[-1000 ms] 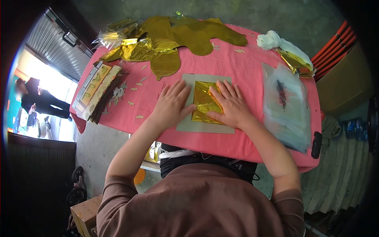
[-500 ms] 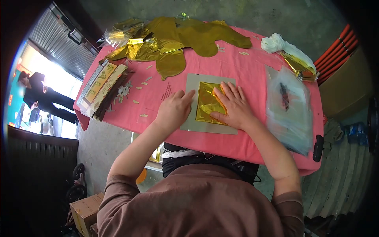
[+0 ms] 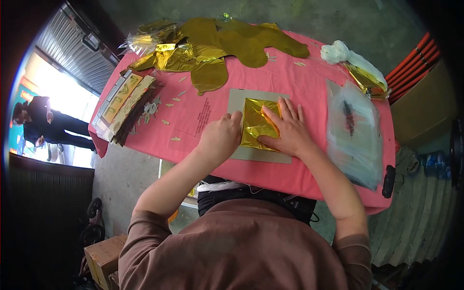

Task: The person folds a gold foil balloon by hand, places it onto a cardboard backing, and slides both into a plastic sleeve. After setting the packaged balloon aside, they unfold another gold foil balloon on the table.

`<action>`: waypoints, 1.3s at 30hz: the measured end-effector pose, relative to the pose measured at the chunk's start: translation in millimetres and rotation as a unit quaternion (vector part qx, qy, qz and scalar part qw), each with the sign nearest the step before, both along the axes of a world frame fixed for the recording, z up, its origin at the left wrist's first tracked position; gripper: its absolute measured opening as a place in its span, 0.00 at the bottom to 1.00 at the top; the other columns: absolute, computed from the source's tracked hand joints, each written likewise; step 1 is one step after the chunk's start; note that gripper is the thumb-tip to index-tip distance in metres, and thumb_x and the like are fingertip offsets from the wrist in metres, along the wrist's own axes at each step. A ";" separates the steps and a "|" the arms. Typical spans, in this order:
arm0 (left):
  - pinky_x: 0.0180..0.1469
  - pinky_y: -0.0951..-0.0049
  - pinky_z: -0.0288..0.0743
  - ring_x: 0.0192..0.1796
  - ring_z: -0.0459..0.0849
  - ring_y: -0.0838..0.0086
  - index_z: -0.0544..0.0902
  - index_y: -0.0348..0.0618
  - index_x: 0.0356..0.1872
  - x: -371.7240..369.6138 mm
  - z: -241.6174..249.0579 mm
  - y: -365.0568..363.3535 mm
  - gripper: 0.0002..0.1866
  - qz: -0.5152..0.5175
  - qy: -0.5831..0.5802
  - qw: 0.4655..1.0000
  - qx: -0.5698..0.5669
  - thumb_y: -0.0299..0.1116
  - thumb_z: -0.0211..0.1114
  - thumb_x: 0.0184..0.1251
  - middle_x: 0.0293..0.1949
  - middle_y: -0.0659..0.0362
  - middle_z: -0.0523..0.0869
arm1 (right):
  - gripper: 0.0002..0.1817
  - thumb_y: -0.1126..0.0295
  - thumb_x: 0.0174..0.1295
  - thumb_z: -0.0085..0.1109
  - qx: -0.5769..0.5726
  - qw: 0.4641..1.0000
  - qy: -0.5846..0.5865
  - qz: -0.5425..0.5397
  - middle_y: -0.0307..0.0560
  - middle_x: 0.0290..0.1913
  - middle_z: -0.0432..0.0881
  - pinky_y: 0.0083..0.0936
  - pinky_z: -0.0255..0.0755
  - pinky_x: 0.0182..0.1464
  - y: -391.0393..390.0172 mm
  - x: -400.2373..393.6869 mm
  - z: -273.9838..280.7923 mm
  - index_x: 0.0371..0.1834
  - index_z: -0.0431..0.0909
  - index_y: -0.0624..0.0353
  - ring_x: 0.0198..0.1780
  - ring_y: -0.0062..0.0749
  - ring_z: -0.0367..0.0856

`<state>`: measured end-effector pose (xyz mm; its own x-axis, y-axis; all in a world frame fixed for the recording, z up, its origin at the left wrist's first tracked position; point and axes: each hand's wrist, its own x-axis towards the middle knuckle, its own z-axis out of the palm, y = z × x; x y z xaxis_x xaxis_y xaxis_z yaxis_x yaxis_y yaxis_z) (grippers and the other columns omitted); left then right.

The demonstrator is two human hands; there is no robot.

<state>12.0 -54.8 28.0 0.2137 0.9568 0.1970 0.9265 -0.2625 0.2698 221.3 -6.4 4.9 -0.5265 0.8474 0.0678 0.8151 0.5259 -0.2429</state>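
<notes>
On a grey board (image 3: 236, 99) lies a folded square of shiny gold foil (image 3: 253, 129). My right hand (image 3: 287, 129) rests flat on the foil's right half, its fingers spread. Curled into a closed grip, my left hand (image 3: 218, 139) is at the foil's left edge, over the board. Whatever its fingers may hold is hidden. The board sits on a pink cloth (image 3: 193, 140) that covers the table.
Crumpled gold foil balloons (image 3: 208, 43) lie along the far edge. A stack of cards (image 3: 123, 104) and scattered small pale pieces (image 3: 166, 122) are on the left. Clear plastic bags (image 3: 355, 135) and a white string bundle (image 3: 334, 52) lie right. A person (image 3: 46, 118) stands beyond the doorway.
My left hand has moved right, up against the foil's left edge. The fingers of my right hand have shifted slightly on the foil. The person in the doorway has moved a little.
</notes>
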 end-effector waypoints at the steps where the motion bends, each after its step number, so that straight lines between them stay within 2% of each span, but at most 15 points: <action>1: 0.30 0.57 0.78 0.28 0.82 0.53 0.71 0.38 0.39 1.8 -2.3 0.2 0.12 0.000 0.000 1.000 -0.001 0.27 0.60 0.55 0.28 0.49 0.79 | 0.45 0.36 0.50 0.60 -0.001 1.000 0.000 0.000 0.63 0.74 0.47 0.55 0.34 0.73 -0.2 -0.2 0.7 0.72 0.60 0.40 0.77 0.50 0.41; 10: 0.29 0.62 0.80 0.29 0.84 0.56 0.68 0.39 0.39 22.0 -11.3 1.2 0.13 -0.007 0.040 0.999 -0.008 0.27 0.60 0.56 0.31 0.49 0.80 | 0.46 0.37 0.48 0.62 0.002 1.000 -0.014 0.005 0.63 0.74 0.49 0.57 0.35 0.73 1.4 0.7 -0.2 0.72 0.60 0.41 0.76 0.51 0.42; 13: 0.31 0.63 0.80 0.31 0.84 0.57 0.68 0.39 0.38 32.8 -5.6 0.4 0.11 0.004 0.052 0.998 -0.034 0.27 0.60 0.57 0.31 0.48 0.80 | 0.47 0.32 0.48 0.59 0.006 1.000 0.004 0.010 0.66 0.73 0.50 0.60 0.35 0.72 2.5 1.2 -2.2 0.71 0.62 0.41 0.76 0.52 0.41; 15: 0.30 0.65 0.79 0.31 0.84 0.56 0.68 0.39 0.36 35.3 -8.5 1.7 0.10 -0.023 0.036 0.999 -0.009 0.28 0.60 0.58 0.32 0.47 0.80 | 0.46 0.38 0.49 0.63 0.000 1.000 -0.010 0.004 0.63 0.74 0.49 0.57 0.35 0.73 0.6 -0.1 2.0 0.72 0.60 0.41 0.76 0.51 0.42; 19: 0.35 0.63 0.79 0.34 0.84 0.54 0.70 0.38 0.40 25.5 -14.9 7.1 0.12 -0.030 0.018 0.999 -0.031 0.30 0.61 0.58 0.33 0.49 0.81 | 0.46 0.39 0.49 0.62 -0.005 1.000 -0.005 -0.001 0.63 0.74 0.49 0.58 0.35 0.73 0.9 -0.2 0.4 0.72 0.60 0.41 0.76 0.52 0.42; 21: 0.44 0.61 0.77 0.43 0.81 0.52 0.71 0.37 0.48 12.4 -0.7 5.4 0.18 -0.119 -0.082 0.989 -0.005 0.33 0.62 0.59 0.38 0.50 0.81 | 0.46 0.38 0.50 0.61 0.003 1.000 -0.011 0.006 0.63 0.74 0.48 0.57 0.34 0.73 0.7 0.8 0.1 0.72 0.59 0.40 0.76 0.52 0.42; 22: 0.44 0.61 0.77 0.43 0.81 0.52 0.71 0.37 0.48 5.6 4.5 7.9 0.18 -0.121 -0.082 0.989 -0.006 0.33 0.62 0.59 0.38 0.50 0.81 | 0.46 0.38 0.50 0.61 0.002 1.000 -0.011 0.004 0.63 0.74 0.48 0.57 0.34 0.73 0.7 1.2 0.1 0.72 0.59 0.40 0.76 0.52 0.42; 24: 0.59 0.58 0.69 0.59 0.73 0.52 0.70 0.38 0.58 -6.1 11.5 14.3 0.26 -0.135 -0.074 0.988 -0.026 0.38 0.63 0.60 0.52 0.47 0.77 | 0.45 0.36 0.51 0.58 -0.003 1.000 -0.021 0.006 0.63 0.74 0.47 0.57 0.33 0.73 1.2 0.9 -0.1 0.72 0.59 0.40 0.77 0.51 0.41; 25: 0.59 0.58 0.69 0.59 0.73 0.52 0.70 0.38 0.58 -9.0 7.3 15.1 0.26 -0.134 -0.074 0.988 -0.026 0.38 0.63 0.60 0.52 0.47 0.77 | 0.45 0.36 0.51 0.58 -0.003 1.000 -0.021 0.007 0.63 0.74 0.47 0.57 0.33 0.73 1.3 0.8 -0.9 0.72 0.59 0.40 0.77 0.51 0.41; 27: 0.69 0.56 0.57 0.71 0.60 0.54 0.65 0.39 0.65 -13.6 -7.5 18.0 0.32 -0.177 -0.030 0.983 0.027 0.44 0.61 0.63 0.67 0.45 0.65 | 0.45 0.35 0.52 0.56 -0.002 1.000 -0.022 0.010 0.62 0.75 0.46 0.57 0.32 0.73 1.8 1.7 -2.1 0.73 0.58 0.39 0.77 0.51 0.39; 28: 0.69 0.56 0.57 0.71 0.60 0.54 0.65 0.39 0.65 -13.8 -11.2 18.2 0.32 -0.177 -0.030 0.983 0.029 0.44 0.61 0.63 0.67 0.45 0.65 | 0.45 0.35 0.52 0.56 0.000 1.000 -0.022 0.010 0.62 0.75 0.46 0.57 0.32 0.73 1.8 2.0 -1.3 0.73 0.58 0.39 0.77 0.51 0.39; 30: 0.74 0.53 0.46 0.76 0.50 0.58 0.60 0.40 0.70 -14.2 -15.0 17.6 0.36 -0.196 0.014 0.979 -0.053 0.49 0.58 0.66 0.72 0.48 0.56 | 0.47 0.34 0.53 0.54 -0.020 0.999 -0.042 0.011 0.62 0.75 0.43 0.55 0.31 0.73 2.5 1.6 0.7 0.74 0.53 0.43 0.77 0.50 0.37; 34: 0.74 0.52 0.43 0.76 0.49 0.58 0.58 0.41 0.71 -13.9 -13.3 18.0 0.37 -0.197 0.020 0.978 -0.062 0.52 0.55 0.67 0.73 0.50 0.56 | 0.54 0.33 0.50 0.56 -0.043 0.998 -0.056 0.004 0.61 0.76 0.41 0.53 0.31 0.74 6.8 5.8 4.4 0.76 0.46 0.48 0.78 0.49 0.35; 36: 0.74 0.52 0.44 0.76 0.49 0.58 0.58 0.42 0.70 -14.3 -14.1 17.9 0.37 -0.198 0.023 0.978 -0.065 0.51 0.56 0.67 0.73 0.50 0.55 | 0.64 0.33 0.42 0.63 -0.129 0.987 -0.088 0.030 0.62 0.77 0.37 0.51 0.30 0.74 12.8 13.4 16.8 0.77 0.39 0.52 0.78 0.48 0.33; 39: 0.74 0.52 0.44 0.76 0.49 0.58 0.59 0.41 0.70 -14.3 -15.5 18.6 0.37 -0.199 0.022 0.978 -0.061 0.51 0.56 0.67 0.73 0.50 0.56 | 0.71 0.35 0.33 0.71 -0.201 0.969 -0.131 0.066 0.62 0.77 0.34 0.49 0.30 0.74 22.0 24.8 40.9 0.77 0.36 0.51 0.78 0.48 0.31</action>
<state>-2.3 -36.2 12.5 0.5802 0.8115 0.0696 0.7685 -0.5738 0.2833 246.1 15.6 45.7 -0.5873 0.7015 -0.4038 0.8081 0.5360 -0.2443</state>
